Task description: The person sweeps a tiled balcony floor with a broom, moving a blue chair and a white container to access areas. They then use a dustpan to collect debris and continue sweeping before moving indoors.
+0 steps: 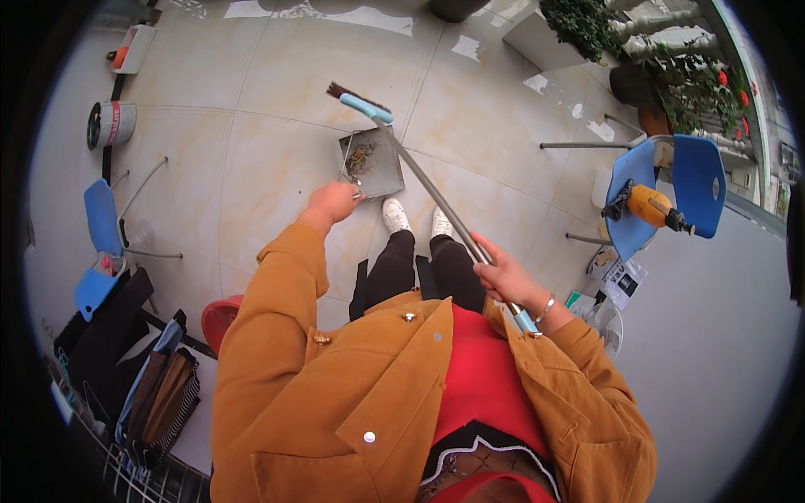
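My left hand (333,202) grips the handle of a grey metal dustpan (383,166), held in front of my white shoes. Dry leaf litter and dirt (360,158) lie in the pan. My right hand (510,270) is closed around the metal pole of a broom (434,190), which slants up and left across the view. The broom's light blue head with dark bristles (361,104) is beyond the dustpan's far edge; whether it touches the floor I cannot tell.
Glossy tiles (283,157) cover the floor. To the right, a blue chair (632,188) carries an orange spray bottle (651,206); potted plants (685,94) stand behind it. At left are another blue chair (104,214), a paint bucket (116,124), a red basin (220,317) and hanging clothes (160,390).
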Action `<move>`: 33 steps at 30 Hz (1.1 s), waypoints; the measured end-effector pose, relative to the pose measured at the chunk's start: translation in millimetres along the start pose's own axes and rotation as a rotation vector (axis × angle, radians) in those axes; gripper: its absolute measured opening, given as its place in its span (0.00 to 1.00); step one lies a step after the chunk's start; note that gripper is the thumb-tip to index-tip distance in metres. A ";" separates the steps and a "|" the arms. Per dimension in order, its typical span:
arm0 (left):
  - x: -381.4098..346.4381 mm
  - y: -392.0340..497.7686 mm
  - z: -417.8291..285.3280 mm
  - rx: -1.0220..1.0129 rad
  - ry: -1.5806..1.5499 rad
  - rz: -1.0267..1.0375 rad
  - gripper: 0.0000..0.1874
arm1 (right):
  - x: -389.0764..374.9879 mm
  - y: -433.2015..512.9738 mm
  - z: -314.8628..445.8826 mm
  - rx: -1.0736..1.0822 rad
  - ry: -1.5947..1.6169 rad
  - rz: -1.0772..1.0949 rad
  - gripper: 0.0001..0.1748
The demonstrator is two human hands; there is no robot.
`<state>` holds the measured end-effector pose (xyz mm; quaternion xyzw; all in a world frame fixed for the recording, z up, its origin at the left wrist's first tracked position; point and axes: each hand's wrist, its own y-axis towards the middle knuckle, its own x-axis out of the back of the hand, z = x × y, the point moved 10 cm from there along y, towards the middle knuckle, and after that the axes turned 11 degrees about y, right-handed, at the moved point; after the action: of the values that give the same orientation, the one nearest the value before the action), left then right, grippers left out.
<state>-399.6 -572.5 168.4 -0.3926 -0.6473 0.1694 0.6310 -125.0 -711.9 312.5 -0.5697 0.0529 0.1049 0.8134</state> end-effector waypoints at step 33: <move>-308.1 -368.5 -158.0 1.399 -1.167 -0.348 0.21 | -55.7 240.6 113.5 0.527 -1.551 0.292 0.31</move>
<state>-390.3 -1072.4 244.2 0.3278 -0.6628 0.5950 0.3149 -238.6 -532.4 142.8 -0.1142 -0.4262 0.5565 0.7040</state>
